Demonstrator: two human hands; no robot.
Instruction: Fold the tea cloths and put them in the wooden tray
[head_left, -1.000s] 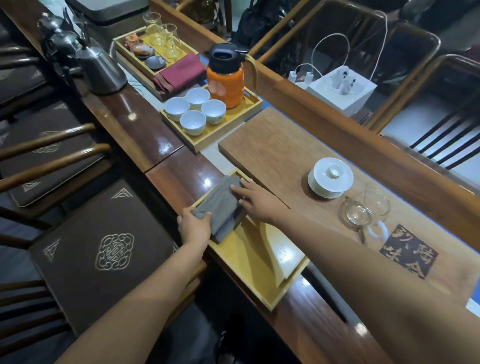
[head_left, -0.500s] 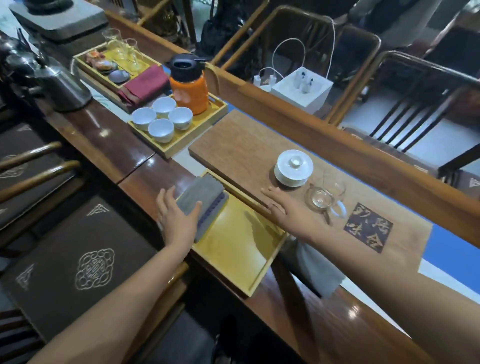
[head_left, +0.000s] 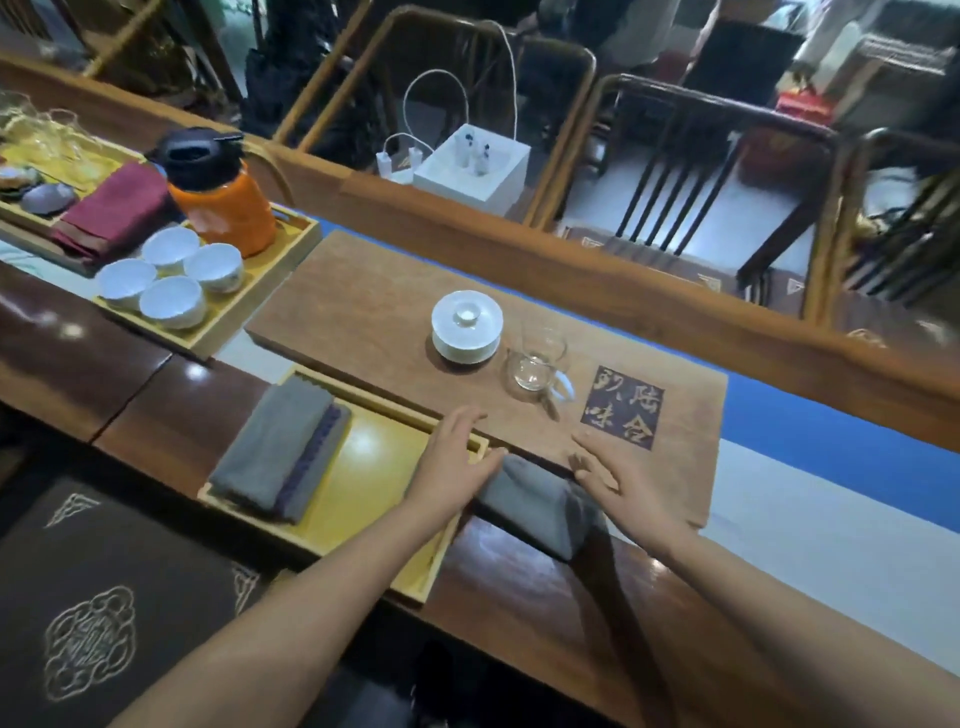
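On the dark wood table, one folded grey cloth sits in your wooden tray; your left hand and right hand, fingers loose, flank the second cloth beside it.

A lidded white bowl stands on a wooden board beside a glass pitcher. Far left on the desk, a tray carries four white cups and an orange flask, near a red cloth.
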